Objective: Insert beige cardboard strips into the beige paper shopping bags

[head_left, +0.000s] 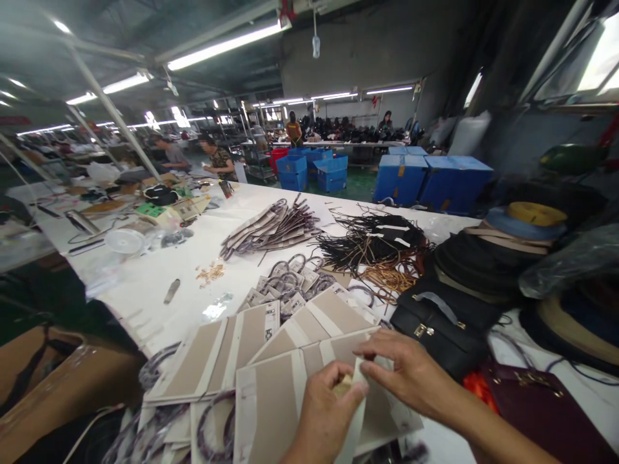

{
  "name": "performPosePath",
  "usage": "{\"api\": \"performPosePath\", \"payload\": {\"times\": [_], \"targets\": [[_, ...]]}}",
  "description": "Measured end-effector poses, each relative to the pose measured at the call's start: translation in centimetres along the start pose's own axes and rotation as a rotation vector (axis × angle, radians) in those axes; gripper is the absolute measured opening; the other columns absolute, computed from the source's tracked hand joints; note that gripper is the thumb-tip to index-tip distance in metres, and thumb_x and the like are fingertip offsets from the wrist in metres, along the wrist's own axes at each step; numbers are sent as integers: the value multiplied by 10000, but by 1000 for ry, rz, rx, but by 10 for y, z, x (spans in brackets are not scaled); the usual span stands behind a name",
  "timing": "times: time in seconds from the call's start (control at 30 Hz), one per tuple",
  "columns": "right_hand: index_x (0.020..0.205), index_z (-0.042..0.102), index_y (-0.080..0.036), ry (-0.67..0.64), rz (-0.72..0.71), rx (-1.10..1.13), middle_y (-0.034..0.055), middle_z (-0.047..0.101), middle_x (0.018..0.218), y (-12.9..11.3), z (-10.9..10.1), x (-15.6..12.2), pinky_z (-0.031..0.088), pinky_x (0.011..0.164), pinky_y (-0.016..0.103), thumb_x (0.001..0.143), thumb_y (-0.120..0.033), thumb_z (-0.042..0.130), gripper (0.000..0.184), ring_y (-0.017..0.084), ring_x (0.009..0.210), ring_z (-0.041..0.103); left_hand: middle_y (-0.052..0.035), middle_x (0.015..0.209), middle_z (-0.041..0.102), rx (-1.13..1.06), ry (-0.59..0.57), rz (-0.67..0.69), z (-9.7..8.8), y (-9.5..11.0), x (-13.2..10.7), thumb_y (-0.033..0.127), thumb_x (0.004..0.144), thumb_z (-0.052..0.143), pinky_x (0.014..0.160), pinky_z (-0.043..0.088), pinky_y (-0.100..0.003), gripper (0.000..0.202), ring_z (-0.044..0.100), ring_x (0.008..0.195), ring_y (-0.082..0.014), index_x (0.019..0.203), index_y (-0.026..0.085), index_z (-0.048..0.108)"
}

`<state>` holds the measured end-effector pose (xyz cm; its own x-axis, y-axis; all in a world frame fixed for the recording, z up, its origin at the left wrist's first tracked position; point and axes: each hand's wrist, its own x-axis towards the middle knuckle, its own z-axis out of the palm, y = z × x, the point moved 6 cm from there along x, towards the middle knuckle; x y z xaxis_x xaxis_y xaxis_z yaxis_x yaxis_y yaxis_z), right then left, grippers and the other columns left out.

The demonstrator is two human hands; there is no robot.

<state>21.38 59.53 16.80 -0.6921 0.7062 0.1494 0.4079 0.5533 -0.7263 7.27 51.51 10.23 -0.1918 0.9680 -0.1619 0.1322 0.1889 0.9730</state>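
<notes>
My left hand (326, 409) is closed around a pale strip (356, 428), with the thumb pressed on it and a small yellowish piece showing near the curled fingers. At the strip's upper end, my right hand (409, 367) pinches it between thumb and fingers. Under both hands lies a flat beige panel (271, 399) with pale bands and a light edge. Similar panels, one of them a beige panel (206, 354) to the left, overlap around it. Dark wrapped loop handles (215, 422) stick out between the stacked pieces.
Behind the panels are bundled strips (271, 232), black cords (367, 241) and brown cords (391, 277). A black bag (447, 322) and a maroon bag (546, 412) lie right. Small gold pieces (210, 274) sit left on the white table (193, 309). Blue boxes (401, 177) and several people are beyond.
</notes>
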Motion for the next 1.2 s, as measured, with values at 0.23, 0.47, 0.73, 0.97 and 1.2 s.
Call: {"api": "performPosePath", "payload": {"times": [0.23,0.47,0.73,0.97,1.2], "targets": [[1057,728,-258,-209,-175,-257,29,715,1044,-24,7,14,414,909,334,941,-191,669,146,205,1019,627,11,715,640,220,60,128,-5,-5,7,163,802,655,672,402,-248,106,597,709,-151,698,181,645],[838,656,-216,-291,-184,-447,24,686,877,-12,22,32,362,864,373,955,-207,597,132,203,878,610,-16,797,648,406,97,487,-13,7,14,166,961,591,677,416,-258,168,644,751,-149,801,207,622],[857,730,-187,47,241,88,59,739,883,87,9,97,450,816,342,904,-382,592,244,221,851,646,-20,757,645,408,62,705,4,-18,18,151,966,553,636,394,-289,152,613,693,-155,839,215,608],[934,783,-145,176,597,317,71,761,838,177,48,166,455,662,296,797,-473,689,367,188,708,624,-23,786,679,207,45,177,-7,-54,49,237,951,616,689,419,-272,197,640,755,-162,759,204,646],[1164,750,-182,138,515,-52,104,733,1121,211,63,180,493,845,338,831,-422,697,414,219,915,650,-36,784,685,126,22,37,-9,-64,58,241,899,630,706,403,-285,173,620,755,-173,739,191,673]]}}
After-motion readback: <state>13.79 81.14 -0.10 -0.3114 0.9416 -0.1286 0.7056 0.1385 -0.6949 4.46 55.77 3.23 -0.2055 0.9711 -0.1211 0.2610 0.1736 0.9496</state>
